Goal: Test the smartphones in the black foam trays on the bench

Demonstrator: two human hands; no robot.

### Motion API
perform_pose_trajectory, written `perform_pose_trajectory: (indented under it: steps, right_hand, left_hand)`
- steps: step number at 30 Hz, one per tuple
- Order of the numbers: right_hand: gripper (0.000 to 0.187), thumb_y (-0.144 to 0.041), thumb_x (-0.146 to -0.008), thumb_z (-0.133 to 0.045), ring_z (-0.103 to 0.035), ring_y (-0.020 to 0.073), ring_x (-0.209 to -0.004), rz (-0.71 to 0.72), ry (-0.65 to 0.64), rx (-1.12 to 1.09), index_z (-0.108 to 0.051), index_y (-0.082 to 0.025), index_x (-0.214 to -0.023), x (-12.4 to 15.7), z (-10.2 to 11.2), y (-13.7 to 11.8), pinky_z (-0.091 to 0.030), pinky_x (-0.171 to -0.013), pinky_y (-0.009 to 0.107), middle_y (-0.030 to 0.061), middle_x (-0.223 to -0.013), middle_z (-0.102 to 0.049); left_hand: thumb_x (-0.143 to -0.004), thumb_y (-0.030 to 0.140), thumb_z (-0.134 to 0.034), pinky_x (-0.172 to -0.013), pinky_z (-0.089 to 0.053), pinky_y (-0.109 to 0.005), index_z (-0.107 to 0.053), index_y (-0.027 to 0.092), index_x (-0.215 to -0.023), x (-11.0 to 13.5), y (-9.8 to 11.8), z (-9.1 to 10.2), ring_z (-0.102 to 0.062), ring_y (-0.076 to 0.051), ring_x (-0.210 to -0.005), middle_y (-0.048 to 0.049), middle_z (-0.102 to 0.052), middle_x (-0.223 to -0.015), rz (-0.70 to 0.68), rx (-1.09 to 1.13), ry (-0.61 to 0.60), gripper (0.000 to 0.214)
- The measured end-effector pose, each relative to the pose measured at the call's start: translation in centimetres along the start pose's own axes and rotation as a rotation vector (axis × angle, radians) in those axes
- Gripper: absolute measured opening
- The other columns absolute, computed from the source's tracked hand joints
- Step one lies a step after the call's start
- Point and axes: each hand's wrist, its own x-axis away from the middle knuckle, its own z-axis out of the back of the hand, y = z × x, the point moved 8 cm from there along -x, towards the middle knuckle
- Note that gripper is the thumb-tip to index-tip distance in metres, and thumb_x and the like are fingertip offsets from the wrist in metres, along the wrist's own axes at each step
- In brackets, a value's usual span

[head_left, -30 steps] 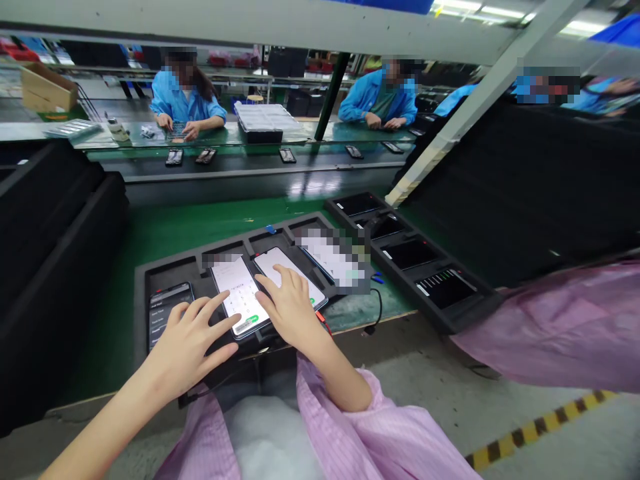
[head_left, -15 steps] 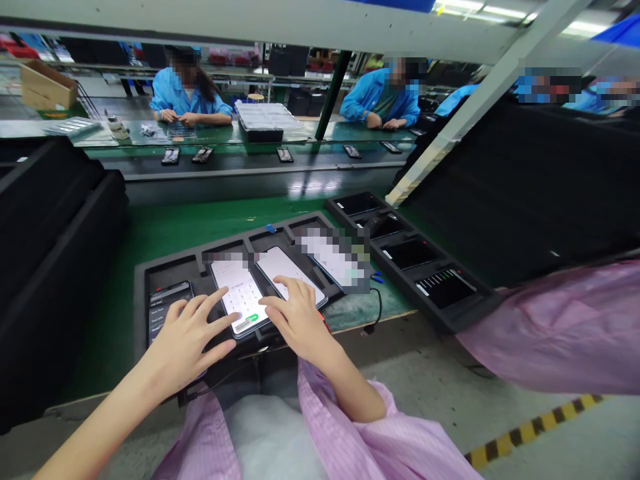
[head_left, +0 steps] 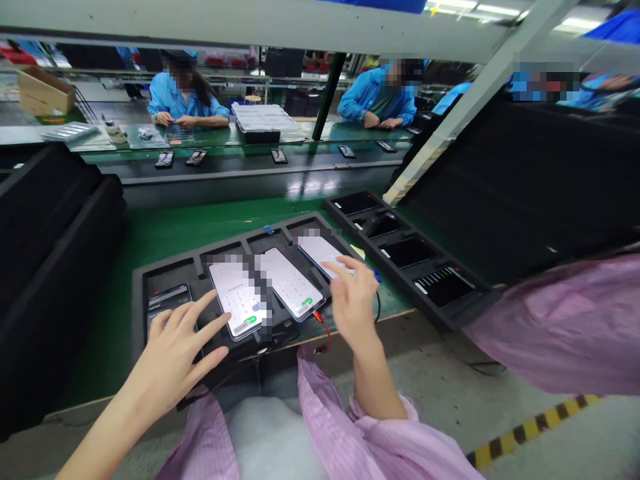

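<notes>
A black foam tray [head_left: 140, 283] in front of me holds several phones side by side. My left hand [head_left: 173, 350] lies open over its near left part, fingers spread, a fingertip at the lower edge of a lit phone with a keypad [head_left: 234, 297]. A dark phone [head_left: 167, 300] sits just left of that hand. My right hand [head_left: 353, 300] hovers with loosely curled fingers over the near end of the rightmost lit phone [head_left: 320, 252], holding nothing. Between the hands lies another lit phone [head_left: 291, 283].
A second black tray [head_left: 465, 310] with several dark phones stands to the right. Black foam stacks [head_left: 45, 253] flank the left, a large black panel [head_left: 525, 180] the right. Beyond runs a conveyor belt [head_left: 240, 170] carrying phones, with people in blue coats seated behind. A pink sleeve [head_left: 555, 327] is at the right.
My right hand has lifted off the middle lit phone and moved right to the rightmost lit phone. My left hand has stayed by the keypad phone.
</notes>
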Motion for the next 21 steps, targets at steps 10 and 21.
perform_pose_trajectory:
  steps: [10, 21]
  right_hand:
    - [0.058, -0.049, -0.091, -0.015, -0.047, 0.0270, -0.103, -0.338, 0.200, 0.083, -0.061, -0.017, -0.108, 0.9, 2.7, 11.0, -0.033, -0.090, 0.046, 0.0143, -0.105, -0.056]
    - [0.075, -0.066, -0.085, -0.010, -0.053, 0.0235, -0.104, -0.521, 0.134, -0.286, -0.048, -0.012, -0.120, 2.7, -3.3, 17.1, -0.041, -0.090, 0.041, 0.0176, -0.112, -0.055]
  left_hand:
    - [-0.092, 0.045, -0.028, -0.074, -0.042, -0.042, -0.058, 0.030, -0.117, 0.6, 1.1, -0.6, -0.052, -0.028, -0.100, -0.0109, -0.050, -0.130, 0.006, -0.073, 0.019, 0.042]
    - [-0.092, 0.044, -0.028, -0.076, -0.041, -0.043, -0.052, 0.025, -0.125, 0.4, 1.5, -0.2, -0.050, -0.029, -0.102, -0.0143, -0.047, -0.131, 0.003, -0.163, 0.046, 0.044]
